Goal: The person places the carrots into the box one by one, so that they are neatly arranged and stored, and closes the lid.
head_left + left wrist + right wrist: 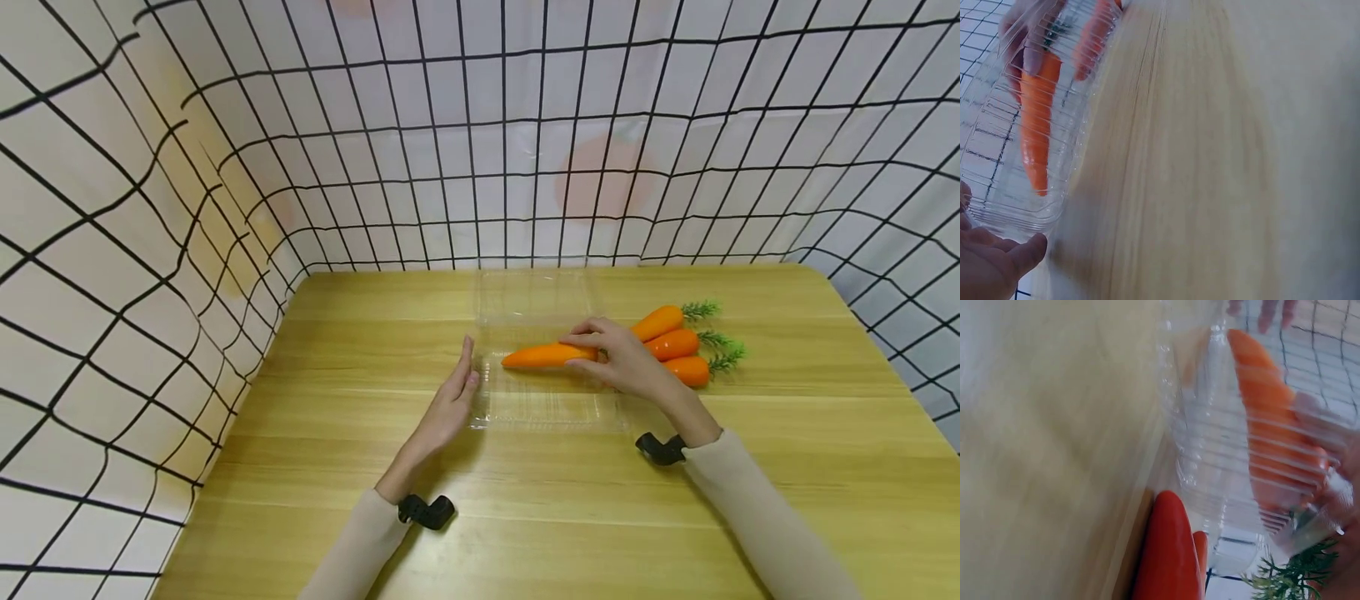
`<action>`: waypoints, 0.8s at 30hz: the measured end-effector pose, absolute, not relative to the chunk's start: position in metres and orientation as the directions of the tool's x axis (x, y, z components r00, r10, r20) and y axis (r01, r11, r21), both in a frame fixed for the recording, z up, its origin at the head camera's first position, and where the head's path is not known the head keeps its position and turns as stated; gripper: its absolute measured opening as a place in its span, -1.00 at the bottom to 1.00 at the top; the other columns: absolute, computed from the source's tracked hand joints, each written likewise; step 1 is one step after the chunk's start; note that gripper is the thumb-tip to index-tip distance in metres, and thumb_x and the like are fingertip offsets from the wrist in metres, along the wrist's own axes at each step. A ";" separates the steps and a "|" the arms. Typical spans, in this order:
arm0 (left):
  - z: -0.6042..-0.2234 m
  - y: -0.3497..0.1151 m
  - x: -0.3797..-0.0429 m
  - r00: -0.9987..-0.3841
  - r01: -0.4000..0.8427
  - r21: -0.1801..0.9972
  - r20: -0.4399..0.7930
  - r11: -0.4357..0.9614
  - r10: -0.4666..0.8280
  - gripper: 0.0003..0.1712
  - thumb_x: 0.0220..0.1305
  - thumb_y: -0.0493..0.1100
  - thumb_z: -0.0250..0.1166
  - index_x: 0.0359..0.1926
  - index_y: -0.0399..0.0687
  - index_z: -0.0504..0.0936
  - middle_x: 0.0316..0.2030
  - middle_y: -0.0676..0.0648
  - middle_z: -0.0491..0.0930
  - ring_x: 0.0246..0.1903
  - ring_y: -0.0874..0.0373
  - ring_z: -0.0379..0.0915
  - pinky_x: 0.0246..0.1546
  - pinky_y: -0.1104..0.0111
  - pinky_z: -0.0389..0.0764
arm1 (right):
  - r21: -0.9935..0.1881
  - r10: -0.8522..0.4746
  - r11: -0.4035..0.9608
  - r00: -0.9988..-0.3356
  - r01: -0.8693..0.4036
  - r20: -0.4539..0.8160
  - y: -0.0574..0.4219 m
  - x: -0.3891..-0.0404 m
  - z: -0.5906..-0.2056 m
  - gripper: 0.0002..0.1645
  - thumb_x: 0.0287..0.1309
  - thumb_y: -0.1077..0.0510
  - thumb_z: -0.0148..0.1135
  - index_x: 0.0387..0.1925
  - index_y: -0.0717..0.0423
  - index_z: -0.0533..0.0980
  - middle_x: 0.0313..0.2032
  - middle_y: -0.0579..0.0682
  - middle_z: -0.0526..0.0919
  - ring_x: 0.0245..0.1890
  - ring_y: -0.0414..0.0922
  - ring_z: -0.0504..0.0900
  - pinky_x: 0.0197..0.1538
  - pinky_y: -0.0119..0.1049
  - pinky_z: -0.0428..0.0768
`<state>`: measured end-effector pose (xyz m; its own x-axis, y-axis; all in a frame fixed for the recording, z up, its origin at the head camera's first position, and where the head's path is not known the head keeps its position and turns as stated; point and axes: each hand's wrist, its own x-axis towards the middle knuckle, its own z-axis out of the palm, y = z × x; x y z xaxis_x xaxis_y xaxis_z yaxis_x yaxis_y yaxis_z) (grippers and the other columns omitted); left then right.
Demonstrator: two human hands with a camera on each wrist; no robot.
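Note:
My right hand grips an orange carrot by its thick leafy end, thumb on one side and fingers on the other. The carrot lies lengthwise within a clear plastic box, its tip pointing left. In the left wrist view the carrot shows through the ribbed clear wall. My left hand rests against the box's left side with its fingers straight. Three more carrots with green tops lie just right of the box, partly behind my right hand.
The clear lid of the box stands open at the back. Black wire mesh over white cloth encloses the wooden table at the back and both sides.

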<state>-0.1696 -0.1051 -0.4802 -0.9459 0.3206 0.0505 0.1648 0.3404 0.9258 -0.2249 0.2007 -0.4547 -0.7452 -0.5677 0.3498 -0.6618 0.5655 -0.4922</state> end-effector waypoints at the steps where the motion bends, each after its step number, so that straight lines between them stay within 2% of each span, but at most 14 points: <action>1: -0.480 -0.105 -0.170 -0.946 0.164 0.925 0.050 0.341 0.320 -0.29 0.71 -0.20 -0.24 0.66 -0.15 -0.34 0.68 -0.15 -0.32 0.66 -0.08 -0.31 0.65 -0.03 -0.17 | -0.492 -0.562 0.575 -0.752 -0.654 0.343 0.199 -0.225 -0.455 -0.53 0.22 0.17 0.48 0.15 0.19 0.68 0.01 0.13 0.68 -0.37 -0.15 0.50 -0.37 -0.29 0.58; 9: -0.481 -0.106 -0.170 -0.943 0.166 0.927 0.050 0.336 0.328 -0.28 0.71 -0.20 -0.22 0.66 -0.16 -0.35 0.68 -0.16 -0.32 0.66 -0.09 -0.30 0.65 -0.03 -0.15 | -0.494 -0.531 0.618 -0.788 -0.611 0.310 0.189 -0.226 -0.457 -0.54 0.22 0.09 0.49 0.13 0.13 0.70 0.03 0.14 0.73 -0.25 -0.08 0.63 -0.25 -0.18 0.66; 13: -0.480 -0.105 -0.170 -0.944 0.167 0.925 0.051 0.342 0.325 -0.28 0.71 -0.19 -0.21 0.66 -0.16 -0.33 0.68 -0.17 -0.31 0.66 -0.08 -0.30 0.65 -0.02 -0.15 | -0.508 -0.503 0.638 -0.812 -0.579 0.295 0.184 -0.226 -0.458 -0.55 0.20 0.06 0.50 0.11 0.08 0.72 0.03 0.13 0.76 -0.07 0.06 0.71 -0.05 -0.02 0.72; 17: -0.480 -0.105 -0.169 -0.945 0.166 0.923 0.049 0.347 0.322 -0.28 0.71 -0.18 -0.21 0.66 -0.15 -0.32 0.68 -0.16 -0.30 0.66 -0.08 -0.29 0.65 -0.02 -0.15 | -0.525 -0.471 0.653 -0.836 -0.546 0.283 0.180 -0.225 -0.459 -0.55 0.18 0.04 0.51 0.10 0.06 0.73 0.05 0.12 0.77 0.08 0.14 0.71 0.12 0.11 0.69; 21: -0.478 -0.106 -0.169 -0.944 0.166 0.925 0.048 0.342 0.327 -0.28 0.71 -0.19 -0.21 0.66 -0.16 -0.32 0.68 -0.17 -0.30 0.66 -0.08 -0.29 0.65 -0.02 -0.15 | -0.538 -0.469 0.651 -0.841 -0.536 0.271 0.178 -0.224 -0.460 -0.54 0.19 0.05 0.50 0.11 0.09 0.72 0.07 0.14 0.76 0.12 0.16 0.69 0.16 0.13 0.67; 24: -0.477 -0.106 -0.169 -0.942 0.168 0.927 0.050 0.336 0.332 -0.28 0.71 -0.19 -0.21 0.66 -0.16 -0.33 0.68 -0.18 -0.31 0.65 -0.08 -0.29 0.65 -0.02 -0.15 | -0.550 -0.469 0.643 -0.841 -0.534 0.269 0.177 -0.225 -0.460 -0.55 0.19 0.07 0.50 0.11 0.11 0.72 0.05 0.12 0.75 0.06 0.12 0.69 0.09 0.05 0.69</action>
<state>-0.1692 -0.1063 -0.4772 -0.9420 0.3318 0.0502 0.1677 0.3358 0.9269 -0.2246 0.1770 -0.4602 -0.8414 -0.4688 0.2689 -0.5337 0.6426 -0.5498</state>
